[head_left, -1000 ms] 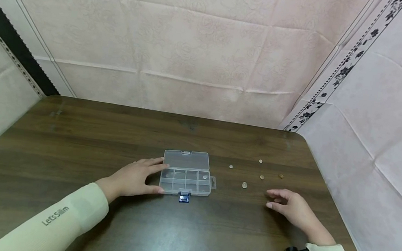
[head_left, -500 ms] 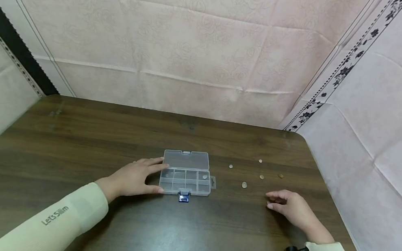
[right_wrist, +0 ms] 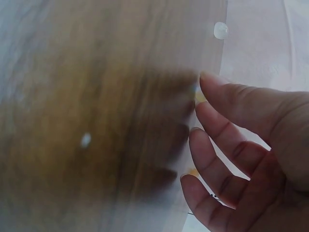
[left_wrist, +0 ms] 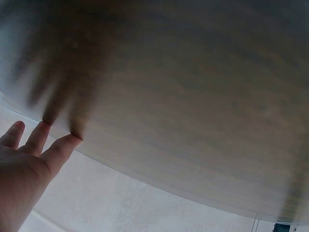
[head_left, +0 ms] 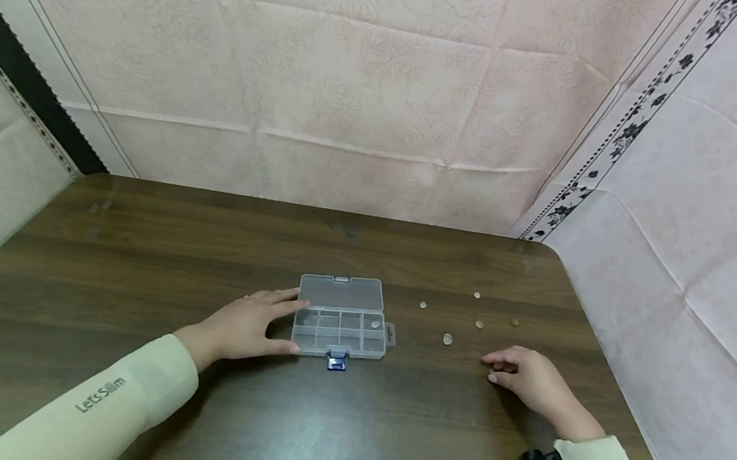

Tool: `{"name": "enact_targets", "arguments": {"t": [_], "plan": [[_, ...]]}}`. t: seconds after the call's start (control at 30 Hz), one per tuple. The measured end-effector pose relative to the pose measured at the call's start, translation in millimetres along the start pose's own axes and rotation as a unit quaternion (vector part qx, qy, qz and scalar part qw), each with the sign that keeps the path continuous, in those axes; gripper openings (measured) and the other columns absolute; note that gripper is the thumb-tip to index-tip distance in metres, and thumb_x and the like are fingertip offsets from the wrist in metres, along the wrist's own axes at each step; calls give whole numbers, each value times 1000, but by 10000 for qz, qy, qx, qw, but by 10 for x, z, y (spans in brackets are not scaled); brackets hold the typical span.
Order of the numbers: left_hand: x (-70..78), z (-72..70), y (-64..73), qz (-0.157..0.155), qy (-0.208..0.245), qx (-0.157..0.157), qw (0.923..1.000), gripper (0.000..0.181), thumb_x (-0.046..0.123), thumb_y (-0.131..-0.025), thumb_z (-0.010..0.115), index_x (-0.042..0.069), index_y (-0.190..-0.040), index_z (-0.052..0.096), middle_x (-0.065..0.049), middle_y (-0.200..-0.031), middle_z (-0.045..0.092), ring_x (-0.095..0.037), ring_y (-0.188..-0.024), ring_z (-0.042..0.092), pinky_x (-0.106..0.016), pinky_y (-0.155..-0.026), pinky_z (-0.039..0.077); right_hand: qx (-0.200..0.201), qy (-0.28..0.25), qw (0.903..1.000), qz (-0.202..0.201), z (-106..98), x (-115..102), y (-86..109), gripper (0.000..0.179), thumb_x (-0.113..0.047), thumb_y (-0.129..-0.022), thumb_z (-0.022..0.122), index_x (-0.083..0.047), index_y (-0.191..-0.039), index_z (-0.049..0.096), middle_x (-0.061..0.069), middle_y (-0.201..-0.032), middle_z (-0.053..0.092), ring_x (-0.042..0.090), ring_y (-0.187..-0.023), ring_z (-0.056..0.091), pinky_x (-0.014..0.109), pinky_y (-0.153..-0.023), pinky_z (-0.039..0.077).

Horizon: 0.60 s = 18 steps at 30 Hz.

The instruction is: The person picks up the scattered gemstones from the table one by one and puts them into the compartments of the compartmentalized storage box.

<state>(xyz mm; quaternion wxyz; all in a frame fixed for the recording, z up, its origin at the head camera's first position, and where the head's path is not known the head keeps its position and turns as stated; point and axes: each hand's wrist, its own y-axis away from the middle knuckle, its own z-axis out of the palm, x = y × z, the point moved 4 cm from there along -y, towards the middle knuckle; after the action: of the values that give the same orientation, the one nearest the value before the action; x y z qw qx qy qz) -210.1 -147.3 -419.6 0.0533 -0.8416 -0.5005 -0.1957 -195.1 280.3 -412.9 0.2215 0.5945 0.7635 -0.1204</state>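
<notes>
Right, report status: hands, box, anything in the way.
Left hand on left side of box. Right hand near loose pieces, grip unclear. Box lid open. No obstruction visible.

This is a screened-off table nook: a dark-brown wood-grain table (head_left: 428,431) enclosed by pale, creased, floral-patterned sheets (head_left: 369,95). Whether home or workplace cannot be told.

Clear plastic box (head_left: 337,344), glossy wooden table (head_left: 321,427).
</notes>
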Motion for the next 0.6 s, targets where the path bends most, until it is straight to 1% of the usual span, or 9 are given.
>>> {"name": "enact_targets", "arguments": {"t": [0.4, 0.6], "plan": [[-9, 10, -4, 41, -22, 12, 10000, 82, 71, -82, 56, 26, -149, 40, -6, -157, 30, -41, -138, 33, -66, -105, 27, -29, 76, 9999, -77, 4, -22, -13, 18, -5, -82, 73, -6, -100, 74, -2, -87, 64, 15, -81, 59, 35, -71, 49], [-2, 1, 4, 36, -24, 28, 10000, 83, 72, -81, 56, 25, -148, 40, -6, -156, 31, -42, -138, 34, -66, -105, 28, -64, 123, 9999, -65, 9, -16, -26, 17, -3, -82, 72, -6, -99, 75, -2, -88, 65, 15, -81, 60, 35, -71, 50]]}}
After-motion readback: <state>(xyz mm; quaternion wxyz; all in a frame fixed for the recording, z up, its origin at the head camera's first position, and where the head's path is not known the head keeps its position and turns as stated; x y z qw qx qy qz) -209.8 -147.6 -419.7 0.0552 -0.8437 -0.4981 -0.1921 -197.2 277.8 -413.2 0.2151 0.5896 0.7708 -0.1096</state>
